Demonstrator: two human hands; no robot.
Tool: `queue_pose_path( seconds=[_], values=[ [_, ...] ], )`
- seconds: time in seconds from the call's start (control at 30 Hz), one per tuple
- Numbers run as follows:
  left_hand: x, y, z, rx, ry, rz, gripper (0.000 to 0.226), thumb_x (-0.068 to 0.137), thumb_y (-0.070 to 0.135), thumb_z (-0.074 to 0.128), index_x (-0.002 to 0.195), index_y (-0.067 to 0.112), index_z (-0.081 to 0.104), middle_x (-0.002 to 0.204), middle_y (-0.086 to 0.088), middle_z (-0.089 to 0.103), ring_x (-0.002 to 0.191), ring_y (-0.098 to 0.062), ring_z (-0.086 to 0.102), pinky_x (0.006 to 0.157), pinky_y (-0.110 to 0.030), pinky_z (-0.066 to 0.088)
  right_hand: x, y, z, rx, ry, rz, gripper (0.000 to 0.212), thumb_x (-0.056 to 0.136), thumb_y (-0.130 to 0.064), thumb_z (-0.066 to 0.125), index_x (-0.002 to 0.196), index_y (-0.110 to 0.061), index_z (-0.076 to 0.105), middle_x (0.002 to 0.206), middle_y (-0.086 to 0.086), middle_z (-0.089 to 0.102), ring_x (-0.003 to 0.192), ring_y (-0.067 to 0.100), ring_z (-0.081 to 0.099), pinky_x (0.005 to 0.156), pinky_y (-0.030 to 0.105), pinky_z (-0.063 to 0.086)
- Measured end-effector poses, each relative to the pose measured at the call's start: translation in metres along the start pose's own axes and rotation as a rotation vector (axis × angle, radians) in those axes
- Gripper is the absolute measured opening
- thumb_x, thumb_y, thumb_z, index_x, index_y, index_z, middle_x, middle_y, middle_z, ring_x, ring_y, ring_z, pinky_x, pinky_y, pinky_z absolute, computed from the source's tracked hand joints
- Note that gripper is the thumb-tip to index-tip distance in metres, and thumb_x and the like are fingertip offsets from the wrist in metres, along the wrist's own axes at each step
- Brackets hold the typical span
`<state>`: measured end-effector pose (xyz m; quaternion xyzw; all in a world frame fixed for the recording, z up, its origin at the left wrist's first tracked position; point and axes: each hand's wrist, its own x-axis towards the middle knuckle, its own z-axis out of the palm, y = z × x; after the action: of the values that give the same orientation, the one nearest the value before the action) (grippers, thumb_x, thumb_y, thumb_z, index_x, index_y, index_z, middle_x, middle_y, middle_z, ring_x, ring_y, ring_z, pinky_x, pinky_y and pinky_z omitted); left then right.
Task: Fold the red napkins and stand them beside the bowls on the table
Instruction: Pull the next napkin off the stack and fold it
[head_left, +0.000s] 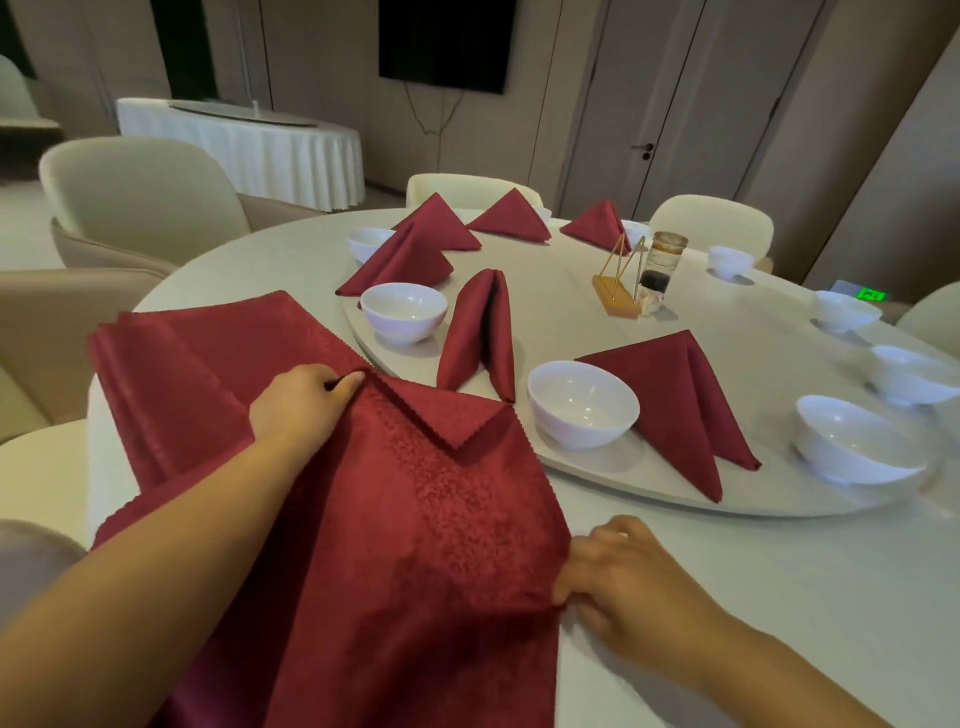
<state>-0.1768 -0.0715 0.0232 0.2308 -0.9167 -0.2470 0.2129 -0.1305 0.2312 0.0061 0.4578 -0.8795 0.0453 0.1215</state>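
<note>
Progress: past halfway, by my count. Six folded napkins (675, 405) stand on the turntable (597, 483) of the round bench (779, 597), each close to a white bowl (582, 402). Three are on the far side and three are nearer. The four right-side bowls (857, 441) have no napkin beside them, so those are left to do.

Current napkin (415, 545): spread on the near edge of the bench, lower part hanging off toward the person. Its top corner is turned down into a small triangular flap (457, 421). That looks like an early fold stage; it is not shaped, stood up or placed.

Left hand (301, 405): thumb and forefinger pinch the current napkin's upper left edge.
Right hand (623, 577): fingers curled, gripping the napkin's right edge lower down.

Spare stack (182, 353) of flat red napkins lies just left of the current one, partly under it. I can see several layers but can't read an exact count, so I can't confirm it covers four bowls.

Wire stand (618, 291) and glass jar (662, 270) sit mid-turntable, clear of the work.
</note>
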Motion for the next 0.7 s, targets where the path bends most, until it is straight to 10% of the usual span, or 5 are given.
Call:
queue_pose_path(
  seconds=[0.27, 0.5, 0.7],
  values=[
    [-0.001, -0.019, 0.018, 0.204, -0.148, -0.012, 0.03, 0.093, 0.037, 0.049, 0.107, 0.014, 0.062, 0.113, -0.01, 0.061, 0.107, -0.031, 0.053, 0.081, -0.034, 0.038, -0.001, 0.008, 0.006, 0.088, 0.136, 0.031, 0.017, 0.062, -0.023, 0.043, 0.067, -0.034, 0.055, 0.064, -0.016, 0.055, 0.072, 0.003, 0.041, 0.071, 0.016, 0.03],
    [-0.03, -0.01, -0.001, 0.096, -0.051, 0.359, 0.041, 0.084, 0.036, 0.055, 0.118, 0.011, 0.061, 0.122, -0.011, 0.058, 0.113, -0.031, 0.052, 0.096, -0.038, 0.034, -0.02, 0.045, 0.01, 0.173, 0.243, 0.256, 0.039, 0.058, -0.011, 0.065, 0.084, -0.036, 0.051, 0.069, -0.024, 0.054, 0.077, 0.002, 0.047, 0.074, 0.007, 0.033],
    [-0.112, -0.007, -0.011, 0.144, -0.541, 0.499, 0.11, 0.047, 0.08, 0.003, 0.142, 0.032, 0.027, 0.151, 0.01, 0.022, 0.139, -0.004, 0.017, 0.112, -0.025, 0.004, -0.045, 0.055, 0.004, 0.358, 0.229, 0.441, 0.046, 0.069, -0.013, 0.064, 0.076, -0.057, 0.052, 0.089, -0.044, 0.053, 0.085, -0.018, 0.048, 0.08, -0.003, 0.029]
  ],
)
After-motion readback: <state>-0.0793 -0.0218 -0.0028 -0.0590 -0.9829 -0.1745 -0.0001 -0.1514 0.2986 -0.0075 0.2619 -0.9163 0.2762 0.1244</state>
